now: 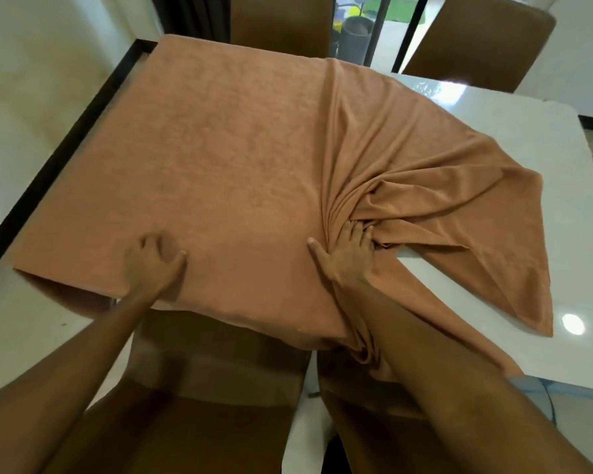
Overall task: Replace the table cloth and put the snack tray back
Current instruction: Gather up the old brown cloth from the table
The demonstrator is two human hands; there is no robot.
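Left: left hand [158, 263] curled, resting on flat part of table cloth [237, 148]; blurred, so pinch or mere press cannot be told. Right: right hand [351, 249] clenched in gathered folds. Table cloth lies smooth beyond left hand, bunched right of right hand; desk [528, 138] bare further right. Step: spreading. Next move probably calls for drawing bunch rightward, then smoothing. Snack tray not in view.

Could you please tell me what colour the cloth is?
The cloth is plain orange-tan; head view.

table [514, 131]: white, glossy; bare at the frame's right and lower left
cloth [220, 148]: orange, flat centre-left, bunched centre-right
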